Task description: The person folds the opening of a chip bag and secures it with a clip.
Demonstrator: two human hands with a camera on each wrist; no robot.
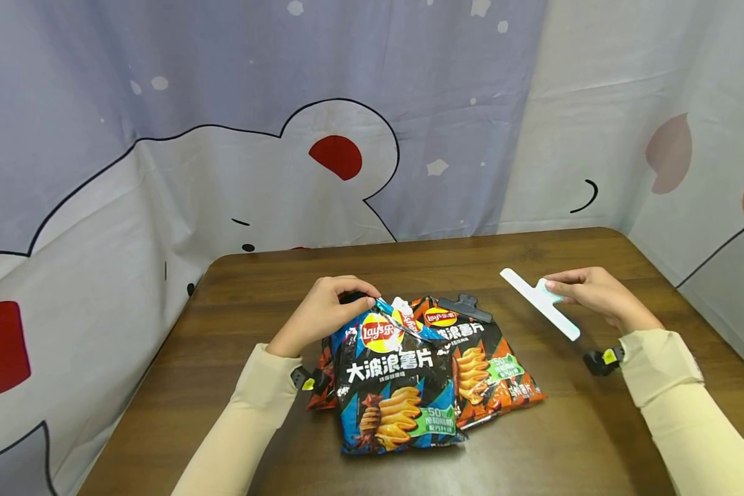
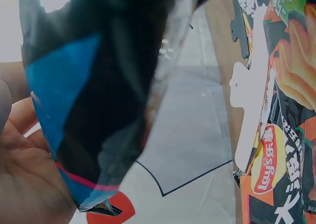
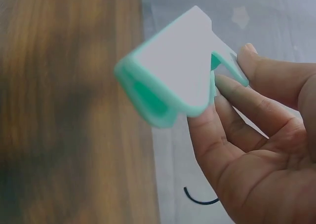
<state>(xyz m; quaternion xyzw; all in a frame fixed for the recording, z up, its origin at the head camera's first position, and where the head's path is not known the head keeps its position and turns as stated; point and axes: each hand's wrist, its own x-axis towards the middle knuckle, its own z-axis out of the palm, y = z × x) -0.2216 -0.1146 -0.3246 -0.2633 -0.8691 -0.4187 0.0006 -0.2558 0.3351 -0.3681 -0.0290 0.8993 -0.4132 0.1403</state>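
Observation:
My left hand [image 1: 337,303] pinches the top left corner of a blue and black Lay's chip bag [image 1: 390,386]. The bag's top edge is folded over, and its front faces me. To the right, my right hand [image 1: 601,296] holds a pale mint-green bag clip [image 1: 542,303] by its handle, above the table and apart from the bags. In the right wrist view thumb and fingers pinch the clip's handle, and the clip [image 3: 173,61] shows end-on. The left wrist view has the blue bag [image 2: 103,86] close up beside the palm.
Behind the blue bag lies an orange and black Lay's bag [image 1: 502,372] with a black clip [image 1: 466,307] along its top. A white clip [image 2: 249,95] sits on another bag, mostly hidden in the head view. The wooden table [image 1: 595,427] meets a patterned curtain [image 1: 446,151] at the back.

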